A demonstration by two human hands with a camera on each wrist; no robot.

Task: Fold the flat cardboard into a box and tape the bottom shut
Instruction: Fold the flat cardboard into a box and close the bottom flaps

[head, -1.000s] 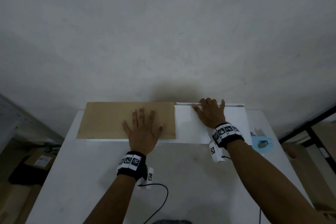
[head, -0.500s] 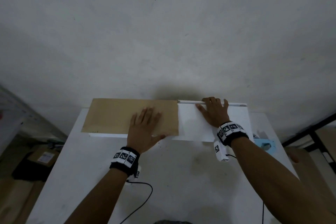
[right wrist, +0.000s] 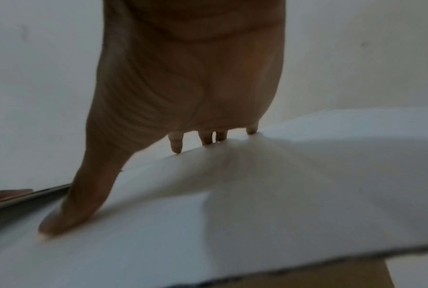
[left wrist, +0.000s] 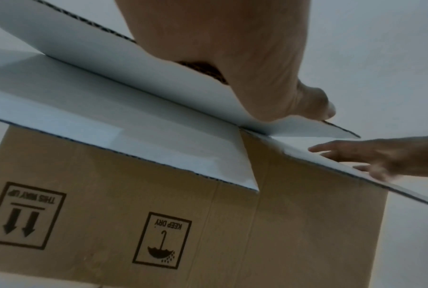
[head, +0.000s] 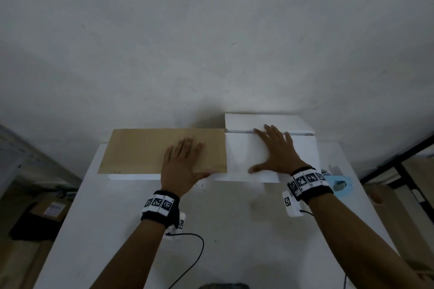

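The cardboard box (left wrist: 158,224) stands on the white table (head: 234,230), its brown side printed with upside-down "THIS WAY UP" and "KEEP DRY" marks. On top, a brown flap (head: 141,150) lies flat at the left and a white flap (head: 242,155) at the right. My left hand (head: 183,162) presses flat on the brown flap, its thumb at the near edge. With fingers spread, my right hand (head: 274,150) presses the white flap, fingertips on its far edge. A further white flap (head: 265,121) stands behind those fingertips. In the wrist views, the left hand (left wrist: 232,58) and right hand (right wrist: 188,87) lie against white flaps.
A light blue tape dispenser (head: 338,183) lies on the table right of the box, just behind my right wrist. A black cable (head: 195,256) trails from my left wrist. Cardboard boxes (head: 50,209) sit on the floor at the left. A black frame (head: 404,162) stands at the right.
My right hand has spread flat on the white flap with the thumb stretched out, and the far white flap now shows behind it. My left hand has slid slightly towards the near edge.
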